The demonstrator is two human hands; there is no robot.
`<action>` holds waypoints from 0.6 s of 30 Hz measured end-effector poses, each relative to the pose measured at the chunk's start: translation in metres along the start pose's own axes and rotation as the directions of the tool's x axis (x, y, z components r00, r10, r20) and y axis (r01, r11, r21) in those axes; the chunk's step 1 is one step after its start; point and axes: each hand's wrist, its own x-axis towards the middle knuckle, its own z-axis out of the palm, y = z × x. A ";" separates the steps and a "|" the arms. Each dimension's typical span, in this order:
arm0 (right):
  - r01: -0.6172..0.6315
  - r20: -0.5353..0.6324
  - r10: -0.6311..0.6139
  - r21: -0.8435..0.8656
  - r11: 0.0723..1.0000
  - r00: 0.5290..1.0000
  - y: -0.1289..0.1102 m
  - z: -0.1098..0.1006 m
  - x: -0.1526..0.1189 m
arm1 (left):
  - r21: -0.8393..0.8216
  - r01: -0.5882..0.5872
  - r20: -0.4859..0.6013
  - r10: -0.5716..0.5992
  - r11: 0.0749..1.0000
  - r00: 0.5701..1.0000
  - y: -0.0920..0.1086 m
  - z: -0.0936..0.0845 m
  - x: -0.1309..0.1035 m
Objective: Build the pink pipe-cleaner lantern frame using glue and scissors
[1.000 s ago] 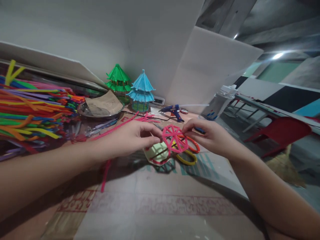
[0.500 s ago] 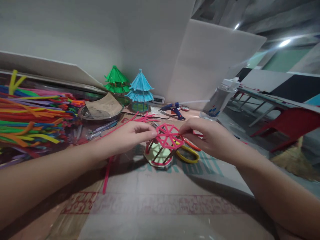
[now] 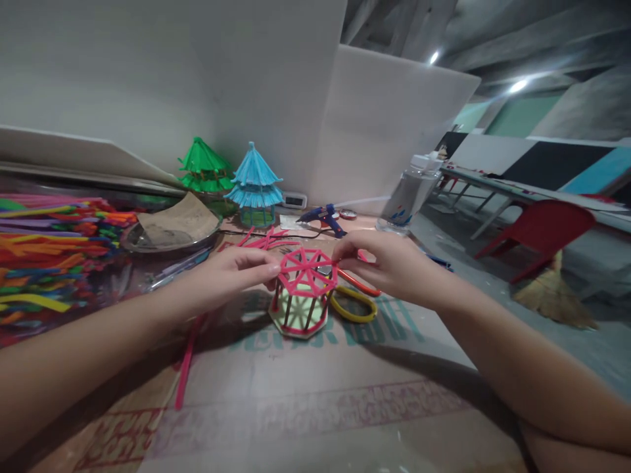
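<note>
A small model pavilion frame stands in front of me, with a pink spoked octagonal top (image 3: 308, 270) made of fuzzy pipe cleaners. Thin brown posts join it to a pale green octagonal base (image 3: 299, 320) edged in pink. At the top's left corner, my left hand (image 3: 241, 272) pinches the rim between thumb and fingers. My right hand (image 3: 389, 263) is closed at the right corner, its fingertips partly hidden; a bit of pink shows between its fingers. Just behind the frame's right side lie scissors with yellow and orange handles (image 3: 355, 309).
Colourful pipe cleaners (image 3: 49, 263) are heaped at the left beside a metal bowl (image 3: 170, 236) holding brown paper. Behind stand a green model (image 3: 204, 167), a blue model (image 3: 255, 184), a blue glue gun (image 3: 325, 218) and a clear container (image 3: 407, 197). Loose pink pipe cleaners (image 3: 185, 368) lie left.
The view has turned, so everything sits further left. The pink top has shifted to sit more squarely above the base, and the posts look more upright. Both hands keep their places at its rim.
</note>
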 end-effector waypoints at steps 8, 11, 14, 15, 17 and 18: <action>-0.040 0.044 0.041 -0.025 0.999 0.998 -0.009 -0.016 -0.008 | 0.055 -0.008 0.021 0.007 0.998 1.000 0.006 -0.004 -0.006; -0.029 0.058 0.033 -0.057 0.998 0.998 -0.015 -0.017 -0.009 | 0.059 -0.014 0.035 0.012 0.998 0.999 0.009 -0.005 -0.008; -0.038 0.083 0.042 -0.057 0.998 0.996 -0.015 -0.016 -0.008 | 0.069 -0.013 0.026 0.011 0.998 1.000 0.009 -0.005 -0.008; -0.044 0.090 0.049 -0.055 0.998 0.995 -0.013 -0.015 -0.008 | 0.071 -0.014 0.028 0.012 0.997 1.000 0.008 -0.004 -0.007; -0.060 0.099 0.065 -0.055 0.997 0.993 -0.008 -0.013 -0.006 | 0.063 -0.025 0.040 0.022 0.998 0.999 0.007 -0.004 -0.005; -0.069 0.105 0.074 -0.055 0.996 0.992 -0.006 -0.012 -0.005 | 0.056 -0.031 0.043 0.028 0.998 0.999 0.006 -0.004 -0.004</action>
